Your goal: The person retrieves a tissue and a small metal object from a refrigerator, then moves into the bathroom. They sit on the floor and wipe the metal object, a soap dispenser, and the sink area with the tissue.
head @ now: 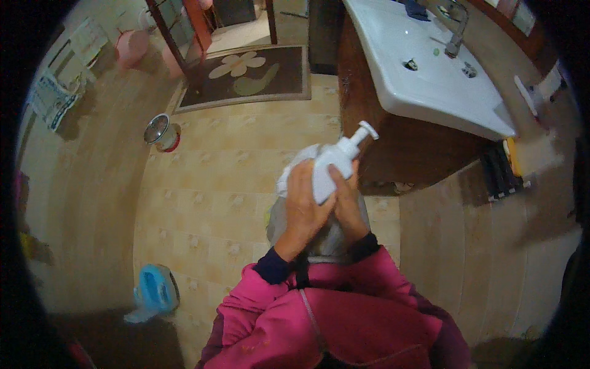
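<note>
A white pump-dispenser bottle is held between both of my hands, tilted so its pump head points up and to the right. My left hand wraps its left side. From the right, my right hand grips it with the thumb across the front of the bottle. Beneath my hands is a pale grey and white shape, partly covered by them, and I cannot tell what it is.
At the upper right, a white washbasin with a metal faucet tops a brown cabinet. A floral mat lies by the doorway. A small metal-topped bin and a blue plastic container stand left.
</note>
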### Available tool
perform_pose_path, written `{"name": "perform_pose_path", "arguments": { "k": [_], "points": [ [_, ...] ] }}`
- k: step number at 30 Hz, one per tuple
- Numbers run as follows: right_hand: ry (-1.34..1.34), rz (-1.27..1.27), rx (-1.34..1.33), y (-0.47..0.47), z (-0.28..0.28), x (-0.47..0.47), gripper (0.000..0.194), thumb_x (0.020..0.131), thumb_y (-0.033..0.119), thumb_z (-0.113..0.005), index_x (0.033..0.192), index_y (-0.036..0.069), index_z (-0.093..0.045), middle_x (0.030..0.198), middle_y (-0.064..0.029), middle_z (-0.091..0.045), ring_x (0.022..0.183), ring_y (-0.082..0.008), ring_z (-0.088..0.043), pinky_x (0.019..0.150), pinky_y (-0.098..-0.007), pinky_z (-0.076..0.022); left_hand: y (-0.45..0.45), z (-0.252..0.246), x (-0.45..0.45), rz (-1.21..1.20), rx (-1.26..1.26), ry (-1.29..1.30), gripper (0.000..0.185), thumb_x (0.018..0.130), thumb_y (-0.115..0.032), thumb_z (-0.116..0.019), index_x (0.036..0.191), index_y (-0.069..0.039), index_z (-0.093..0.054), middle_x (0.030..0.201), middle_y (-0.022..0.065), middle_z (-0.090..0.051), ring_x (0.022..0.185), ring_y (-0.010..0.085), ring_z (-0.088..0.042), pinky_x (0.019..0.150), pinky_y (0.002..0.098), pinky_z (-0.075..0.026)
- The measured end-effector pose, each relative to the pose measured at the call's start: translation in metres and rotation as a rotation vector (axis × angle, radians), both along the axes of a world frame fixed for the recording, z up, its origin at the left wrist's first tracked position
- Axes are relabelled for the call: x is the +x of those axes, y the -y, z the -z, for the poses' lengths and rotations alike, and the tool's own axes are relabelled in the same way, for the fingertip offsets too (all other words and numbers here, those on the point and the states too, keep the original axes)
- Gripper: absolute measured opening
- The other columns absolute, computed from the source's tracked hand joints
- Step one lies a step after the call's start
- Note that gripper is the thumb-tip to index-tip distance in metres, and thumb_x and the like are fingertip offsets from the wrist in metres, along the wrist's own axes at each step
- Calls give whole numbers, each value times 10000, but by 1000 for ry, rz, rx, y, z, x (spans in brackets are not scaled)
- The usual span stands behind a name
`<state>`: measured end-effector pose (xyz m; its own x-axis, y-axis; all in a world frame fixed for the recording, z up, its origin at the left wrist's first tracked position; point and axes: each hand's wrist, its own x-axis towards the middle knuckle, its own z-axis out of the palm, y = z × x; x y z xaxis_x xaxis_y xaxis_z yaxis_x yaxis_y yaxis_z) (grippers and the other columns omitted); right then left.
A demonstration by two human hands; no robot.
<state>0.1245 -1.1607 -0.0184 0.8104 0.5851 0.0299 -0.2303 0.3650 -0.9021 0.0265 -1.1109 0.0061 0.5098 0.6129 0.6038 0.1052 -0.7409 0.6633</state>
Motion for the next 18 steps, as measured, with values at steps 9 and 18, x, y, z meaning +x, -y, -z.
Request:
{"name": "perform_pose_path", "arguments": {
  "k": [9,18],
  "points": [
    [-353,-198,219,30,7,26,658,924,482,-501,1387,28,-384,1317,-142,-520,1212,-274,-520,1039,-418,-417,12,-27,-5,472,37,13,645,796,-203,-695,1366,-42,-440,1452,179,-397,1363,389,-321,1113,517,-226],
    [-238,-361,314,39,7,29,800,830,492,-620,1412,10,-356,1344,-158,-506,1223,-299,-517,1043,-430,-420,-10,-22,5,518,-154,31,758,835,-329,-615,1453,-17,-306,1534,191,-262,1401,414,-240,1155,455,-174]
  ]
}}
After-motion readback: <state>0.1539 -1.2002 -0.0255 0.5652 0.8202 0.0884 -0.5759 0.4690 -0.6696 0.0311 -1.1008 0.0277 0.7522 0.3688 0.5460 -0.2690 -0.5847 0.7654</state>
